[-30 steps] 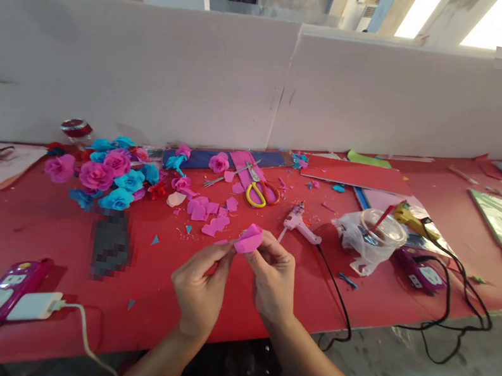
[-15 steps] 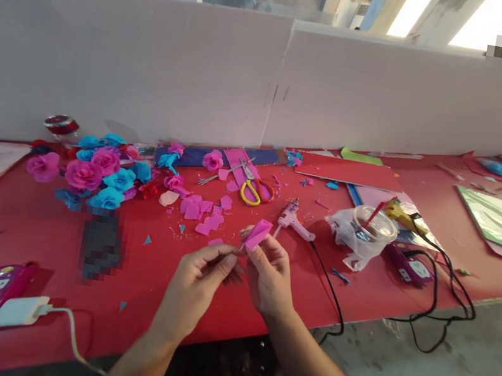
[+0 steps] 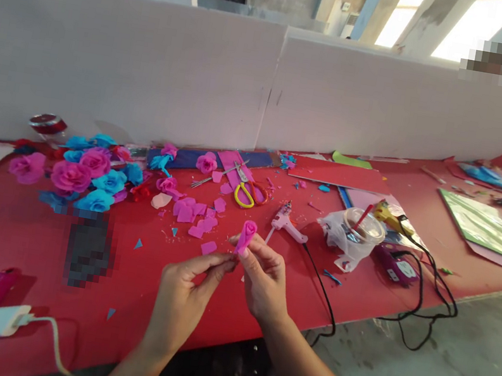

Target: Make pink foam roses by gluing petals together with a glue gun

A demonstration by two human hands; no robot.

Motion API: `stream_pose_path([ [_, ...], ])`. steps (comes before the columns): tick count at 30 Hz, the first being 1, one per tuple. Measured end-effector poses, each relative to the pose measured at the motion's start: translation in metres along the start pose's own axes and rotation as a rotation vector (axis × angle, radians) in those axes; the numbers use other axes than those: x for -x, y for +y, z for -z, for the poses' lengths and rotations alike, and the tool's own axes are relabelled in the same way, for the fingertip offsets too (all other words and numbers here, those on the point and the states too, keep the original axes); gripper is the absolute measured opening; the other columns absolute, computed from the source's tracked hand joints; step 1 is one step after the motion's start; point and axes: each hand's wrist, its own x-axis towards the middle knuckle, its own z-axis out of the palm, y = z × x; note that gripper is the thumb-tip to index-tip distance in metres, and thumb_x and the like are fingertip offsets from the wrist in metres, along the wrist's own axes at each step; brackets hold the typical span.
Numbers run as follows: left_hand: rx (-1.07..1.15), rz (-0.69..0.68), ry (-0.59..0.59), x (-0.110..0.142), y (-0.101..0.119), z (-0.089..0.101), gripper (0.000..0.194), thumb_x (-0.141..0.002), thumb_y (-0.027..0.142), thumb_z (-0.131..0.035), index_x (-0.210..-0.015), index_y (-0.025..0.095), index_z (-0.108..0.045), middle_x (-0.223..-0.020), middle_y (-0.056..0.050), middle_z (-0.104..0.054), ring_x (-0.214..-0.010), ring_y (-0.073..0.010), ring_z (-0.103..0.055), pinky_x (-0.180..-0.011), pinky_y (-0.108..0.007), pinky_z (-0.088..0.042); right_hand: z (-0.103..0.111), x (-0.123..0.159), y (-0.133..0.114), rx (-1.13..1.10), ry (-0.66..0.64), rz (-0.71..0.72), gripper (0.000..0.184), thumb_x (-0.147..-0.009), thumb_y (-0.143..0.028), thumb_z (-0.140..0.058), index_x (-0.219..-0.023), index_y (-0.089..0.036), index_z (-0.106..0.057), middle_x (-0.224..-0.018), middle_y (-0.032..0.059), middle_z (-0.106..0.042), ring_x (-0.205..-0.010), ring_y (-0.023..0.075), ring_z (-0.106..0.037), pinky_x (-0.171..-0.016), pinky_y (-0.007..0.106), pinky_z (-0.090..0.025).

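Observation:
A small rolled pink paper flower [image 3: 247, 233] stands upright between my hands, its spiral top showing. My right hand [image 3: 267, 280] pinches it at the side with thumb and fingers. Below it, my left hand [image 3: 191, 287] is closed in a pinch at the flower's base; a stem there is too small to make out. Loose pink paper petals [image 3: 190, 208] lie on the red table just beyond my hands. Scissors with yellow and red handles [image 3: 244, 195] rest behind the petals. A white glue gun [image 3: 289, 225] lies to the right of the flower.
Finished pink and blue paper flowers [image 3: 72, 176] cluster at the left, behind a blurred dark object [image 3: 89, 251]. A lidded cup in a plastic bag [image 3: 363, 226], a yellow glue gun [image 3: 388, 214] and a purple power strip [image 3: 394, 266] stand right. A white partition [image 3: 155, 69] closes the back.
The pink flower has turned from a slant to upright, so its spiral top faces me. Both hands keep their pinch, and the view has shifted slightly.

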Motion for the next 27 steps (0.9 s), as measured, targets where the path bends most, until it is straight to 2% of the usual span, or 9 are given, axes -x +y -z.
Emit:
stream_pose_path([
  [3, -0.029, -0.027, 0.040, 0.001, 0.001, -0.004, 0.015, -0.076, 0.028, -0.068, -0.088, 0.026, -0.076, -0.084, -0.003, -0.076, -0.077, -0.0213, -0.071, -0.073, -0.029, -0.057, 0.000, 0.001, -0.001, 0.025, 0.016, 0.035, 0.010, -0.078, -0.027, -0.069, -0.086, -0.028, -0.076, -0.091, 0.0031, -0.068, -0.086, 0.0177, -0.062, -0.075, 0.030, -0.050],
  [8, -0.048, -0.057, 0.030, 0.003, 0.002, -0.009, 0.018, -0.077, 0.027, -0.066, -0.093, 0.026, -0.076, -0.085, -0.002, -0.076, -0.076, -0.0206, -0.071, -0.070, -0.027, -0.057, 0.002, 0.004, -0.005, 0.123, 0.043, 0.070, 0.010, -0.077, -0.026, -0.070, -0.085, -0.028, -0.075, -0.090, 0.0033, -0.067, -0.081, 0.0175, -0.061, -0.067, 0.029, -0.050],
  [15, -0.052, -0.062, 0.076, 0.002, 0.000, -0.013, 0.017, -0.076, 0.026, -0.066, -0.090, 0.027, -0.076, -0.082, -0.001, -0.076, -0.071, -0.0196, -0.070, -0.070, -0.028, -0.056, -0.002, 0.008, -0.016, 0.365, 0.096, 0.247, 0.013, -0.078, -0.021, -0.068, -0.088, -0.028, -0.073, -0.089, 0.0040, -0.066, -0.085, 0.0184, -0.059, -0.078, 0.033, -0.048],
  [20, 0.019, -0.013, 0.057, 0.002, -0.002, -0.017, 0.016, -0.075, 0.026, -0.066, -0.089, 0.026, -0.076, -0.082, -0.001, -0.076, -0.070, -0.0191, -0.069, -0.072, -0.029, -0.055, -0.005, 0.007, -0.024, 0.443, 0.069, 0.262, 0.010, -0.082, -0.021, -0.063, -0.087, -0.026, -0.070, -0.086, 0.0037, -0.065, -0.083, 0.0183, -0.059, -0.076, 0.033, -0.047],
  [23, 0.089, 0.042, 0.020, 0.001, 0.000, -0.020, 0.017, -0.074, 0.027, -0.067, -0.089, 0.025, -0.076, -0.082, -0.001, -0.075, -0.072, -0.0187, -0.069, -0.071, -0.028, -0.054, -0.007, 0.005, -0.027, 0.647, 0.087, 0.392, 0.013, -0.082, -0.017, -0.060, -0.087, -0.025, -0.068, -0.085, 0.0035, -0.066, -0.080, 0.0184, -0.060, -0.077, 0.035, -0.044],
  [27, 0.145, 0.075, -0.014, 0.000, 0.002, -0.022, 0.015, -0.074, 0.028, -0.067, -0.085, 0.022, -0.076, -0.073, 0.000, -0.073, -0.066, -0.0164, -0.065, -0.063, -0.024, -0.052, -0.007, 0.002, -0.025, 0.973, 0.072, 0.667, 0.023, -0.080, -0.012, -0.059, -0.096, -0.027, -0.066, -0.093, 0.0039, -0.070, -0.084, 0.0207, -0.061, -0.082, 0.040, -0.037],
])
